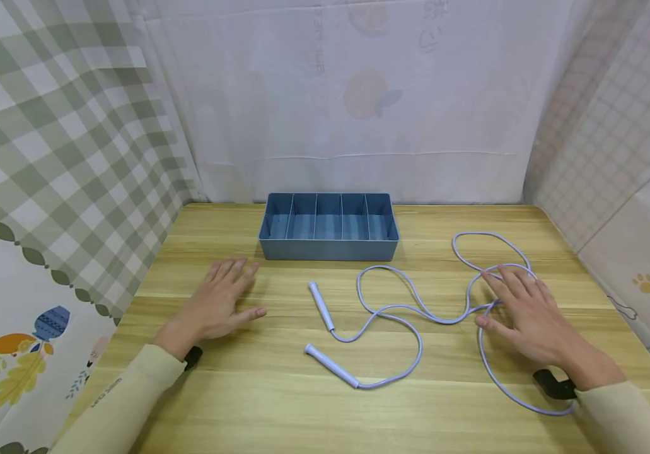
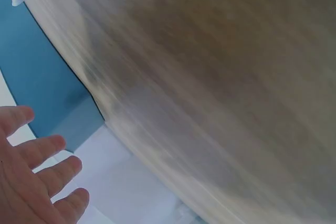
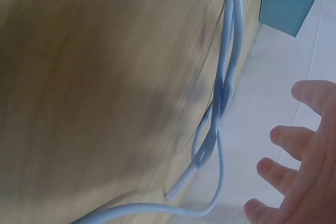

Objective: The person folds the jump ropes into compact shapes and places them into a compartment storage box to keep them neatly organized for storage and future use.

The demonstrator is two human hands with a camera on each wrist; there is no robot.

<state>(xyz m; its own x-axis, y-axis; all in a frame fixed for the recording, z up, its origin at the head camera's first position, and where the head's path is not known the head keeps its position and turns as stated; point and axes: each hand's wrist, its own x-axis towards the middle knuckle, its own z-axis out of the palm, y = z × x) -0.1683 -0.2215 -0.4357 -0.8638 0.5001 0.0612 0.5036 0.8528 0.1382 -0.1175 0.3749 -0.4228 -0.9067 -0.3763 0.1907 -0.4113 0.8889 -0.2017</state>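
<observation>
A lavender jump rope (image 1: 448, 320) lies in loose loops over the middle and right of the wooden table. Its two handles, one farther back (image 1: 321, 306) and one nearer (image 1: 331, 366), point left near the centre. My left hand (image 1: 214, 309) is held over the table at the left with fingers extended and nothing in it. Over the rope's right-hand loops is my right hand (image 1: 529, 312), its fingers straight and spread, hiding part of the cord. In the right wrist view the cord (image 3: 223, 77) crosses itself beside the fingers, apart from them.
A blue-grey box (image 1: 329, 250) with several compartments stands at the back middle of the wooden table (image 1: 234, 403). A white curtain (image 1: 279, 101) hangs behind it. Checked cloth (image 1: 86, 120) borders the left side, and a pale grid-patterned sheet (image 1: 603, 120) the right.
</observation>
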